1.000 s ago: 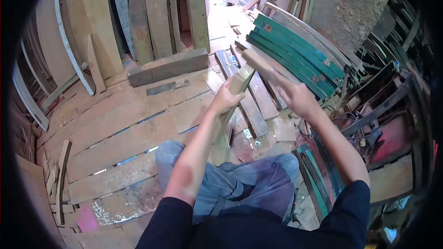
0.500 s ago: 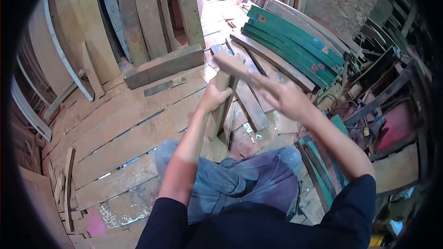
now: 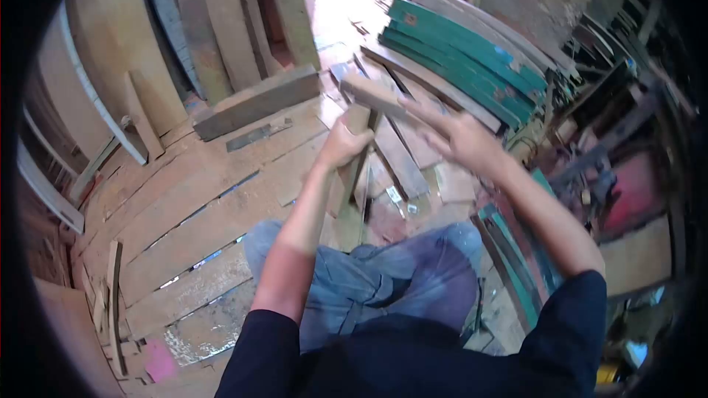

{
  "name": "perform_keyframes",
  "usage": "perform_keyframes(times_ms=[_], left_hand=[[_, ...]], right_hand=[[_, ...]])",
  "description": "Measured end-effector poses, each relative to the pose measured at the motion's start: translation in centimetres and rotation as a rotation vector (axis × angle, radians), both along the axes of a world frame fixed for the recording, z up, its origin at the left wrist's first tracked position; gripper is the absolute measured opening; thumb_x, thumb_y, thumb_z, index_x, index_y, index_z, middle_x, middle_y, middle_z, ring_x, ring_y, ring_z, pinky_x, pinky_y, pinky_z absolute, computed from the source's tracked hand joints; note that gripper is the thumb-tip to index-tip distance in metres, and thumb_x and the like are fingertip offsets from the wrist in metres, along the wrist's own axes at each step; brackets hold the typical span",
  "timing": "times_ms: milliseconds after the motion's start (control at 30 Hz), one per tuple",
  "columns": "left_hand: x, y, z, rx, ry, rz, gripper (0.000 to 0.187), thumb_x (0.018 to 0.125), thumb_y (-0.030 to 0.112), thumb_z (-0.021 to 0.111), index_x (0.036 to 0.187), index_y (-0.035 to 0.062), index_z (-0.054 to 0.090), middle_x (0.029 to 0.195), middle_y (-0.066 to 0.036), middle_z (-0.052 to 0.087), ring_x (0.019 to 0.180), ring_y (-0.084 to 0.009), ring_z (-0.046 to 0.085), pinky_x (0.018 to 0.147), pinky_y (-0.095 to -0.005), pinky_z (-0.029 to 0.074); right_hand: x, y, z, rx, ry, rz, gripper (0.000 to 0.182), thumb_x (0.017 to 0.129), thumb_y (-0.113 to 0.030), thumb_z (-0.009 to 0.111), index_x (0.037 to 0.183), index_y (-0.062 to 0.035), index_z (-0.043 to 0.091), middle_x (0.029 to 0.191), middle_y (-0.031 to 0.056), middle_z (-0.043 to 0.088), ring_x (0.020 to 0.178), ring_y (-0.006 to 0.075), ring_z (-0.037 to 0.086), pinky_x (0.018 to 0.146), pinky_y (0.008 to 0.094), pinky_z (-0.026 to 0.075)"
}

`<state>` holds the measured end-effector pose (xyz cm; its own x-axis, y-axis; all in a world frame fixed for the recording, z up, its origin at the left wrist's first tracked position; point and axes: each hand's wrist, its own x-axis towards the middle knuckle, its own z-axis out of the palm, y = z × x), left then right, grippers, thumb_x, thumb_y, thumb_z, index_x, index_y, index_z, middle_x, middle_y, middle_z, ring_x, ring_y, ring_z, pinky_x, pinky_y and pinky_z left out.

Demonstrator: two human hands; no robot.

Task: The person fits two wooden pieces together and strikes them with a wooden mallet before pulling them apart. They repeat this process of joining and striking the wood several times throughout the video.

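Observation:
My left hand (image 3: 344, 144) is closed around the upper part of an upright length of wood (image 3: 341, 193), which leans slightly between my knees and the planks ahead. A flat bar of wood (image 3: 373, 93) lies crosswise over the top end of that upright piece. The near end of the bar is in my right hand (image 3: 472, 146), with the fingers stretched along it and the thumb below. Part of the bar's underside is hidden where the two pieces overlap.
A thick beam (image 3: 258, 102) lies on the plank floor (image 3: 184, 214) to the left, before tall leaning boards (image 3: 118, 29). Green-painted boards (image 3: 464, 55) are stacked at the far right. Loose planks (image 3: 398, 162) lie ahead. Cluttered scrap (image 3: 590, 155) fills the right side.
The view has shifted slightly, so the surroundings sit a little differently. Both hands keep their holds, and the bar still crosses the top of the upright piece.

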<state>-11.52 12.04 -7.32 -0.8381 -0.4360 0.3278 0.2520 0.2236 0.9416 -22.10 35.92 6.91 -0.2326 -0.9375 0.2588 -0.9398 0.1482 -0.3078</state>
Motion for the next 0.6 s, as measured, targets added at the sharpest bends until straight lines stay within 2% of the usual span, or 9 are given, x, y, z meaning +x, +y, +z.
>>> perform_keyframes(times_ms=[33, 100, 167, 200, 300, 333, 400, 500, 600], left_hand=[[-0.1, 0.2, 0.1, 0.014, -0.066, -0.018, 0.045, 0.081, 0.018, 0.073, 0.120, -0.0002, 0.061, 0.098, -0.006, 0.067, 0.087, -0.0159, 0.062, 0.081, -0.0346, 0.054], [-0.8, 0.6, -0.1, -0.087, 0.022, 0.110, 0.045, 0.081, 0.020, 0.074, 0.119, 0.0004, 0.061, 0.099, -0.007, 0.067, 0.086, -0.0163, 0.063, 0.077, -0.0352, 0.054], [-1.4, -1.1, -2.1, -0.129, 0.058, 0.102, 0.042, 0.081, 0.017, 0.074, 0.117, -0.0010, 0.063, 0.101, -0.007, 0.068, 0.089, -0.0175, 0.065, 0.077, -0.0367, 0.055], [-0.5, -1.5, -1.0, -0.105, -0.109, -0.015, 0.036, 0.083, 0.016, 0.073, 0.113, -0.0003, 0.065, 0.102, -0.009, 0.068, 0.088, -0.0185, 0.066, 0.077, -0.0360, 0.055], [-2.0, -1.1, -2.6, -0.044, -0.032, 0.071, 0.048, 0.088, 0.020, 0.077, 0.124, -0.0036, 0.056, 0.106, -0.012, 0.069, 0.092, -0.0200, 0.066, 0.083, -0.0353, 0.054], [-2.2, -0.5, -2.3, -0.085, 0.091, 0.070, 0.050, 0.088, 0.020, 0.078, 0.125, -0.0042, 0.055, 0.110, -0.013, 0.069, 0.097, -0.0206, 0.066, 0.088, -0.0352, 0.053], [-2.1, -0.4, -1.7, -0.049, 0.006, 0.066, 0.050, 0.088, 0.019, 0.077, 0.126, -0.0043, 0.055, 0.113, -0.014, 0.068, 0.101, -0.0211, 0.066, 0.090, -0.0350, 0.052], [-1.7, -0.1, -2.7, -0.084, -0.008, 0.019, 0.052, 0.089, 0.018, 0.076, 0.129, -0.0037, 0.054, 0.115, -0.014, 0.068, 0.105, -0.0216, 0.065, 0.093, -0.0354, 0.051], [-2.4, -1.2, -3.5, -0.156, 0.019, -0.034, 0.054, 0.088, 0.016, 0.075, 0.134, -0.0015, 0.052, 0.115, -0.012, 0.068, 0.103, -0.0212, 0.066, 0.093, -0.0355, 0.051]], right_hand=[[-1.2, -0.5, -0.2, -0.028, -0.047, -0.101, 0.063, 0.099, -0.020, 0.058, 0.158, -0.0315, 0.040, 0.084, 0.0265, 0.067, 0.072, 0.0396, 0.070, 0.071, 0.0496, 0.054], [-1.9, -0.5, -0.5, -0.031, -0.009, -0.108, 0.058, 0.098, -0.030, 0.059, 0.154, -0.0295, 0.045, 0.097, 0.0258, 0.071, 0.087, 0.0438, 0.070, 0.080, 0.0538, 0.055], [-1.3, -0.1, -1.9, -0.156, 0.070, -0.005, 0.055, 0.099, -0.031, 0.059, 0.153, -0.0293, 0.048, 0.095, 0.0252, 0.071, 0.085, 0.0427, 0.070, 0.078, 0.0536, 0.055], [-1.3, 0.2, -2.1, -0.147, 0.081, 0.009, 0.054, 0.099, -0.032, 0.058, 0.152, -0.0296, 0.049, 0.094, 0.0249, 0.071, 0.085, 0.0424, 0.070, 0.079, 0.0537, 0.055], [-3.8, 0.1, -2.6, -0.028, -0.088, -0.153, 0.053, 0.100, -0.035, 0.056, 0.152, -0.0354, 0.048, 0.103, 0.0261, 0.070, 0.092, 0.0417, 0.070, 0.085, 0.0538, 0.054], [-2.3, 1.1, -3.3, -0.214, 0.127, -0.067, 0.052, 0.101, -0.038, 0.054, 0.152, -0.0379, 0.047, 0.106, 0.0240, 0.071, 0.088, 0.0409, 0.071, 0.081, 0.0527, 0.056], [-2.2, 1.9, -3.9, -0.274, 0.116, 0.047, 0.056, 0.100, -0.035, 0.055, 0.155, -0.0348, 0.044, 0.107, 0.0231, 0.071, 0.086, 0.0409, 0.071, 0.084, 0.0511, 0.057], [-4.2, 3.2, -2.5, -0.108, 0.037, -0.133, 0.060, 0.100, -0.033, 0.056, 0.158, -0.0312, 0.040, 0.094, 0.0260, 0.070, 0.082, 0.0421, 0.070, 0.085, 0.0527, 0.057], [-1.0, 4.1, -2.7, -0.132, -0.018, -0.039, 0.057, 0.099, -0.031, 0.058, 0.154, -0.0284, 0.046, 0.090, 0.0261, 0.069, 0.075, 0.0436, 0.067, 0.080, 0.0529, 0.056]])
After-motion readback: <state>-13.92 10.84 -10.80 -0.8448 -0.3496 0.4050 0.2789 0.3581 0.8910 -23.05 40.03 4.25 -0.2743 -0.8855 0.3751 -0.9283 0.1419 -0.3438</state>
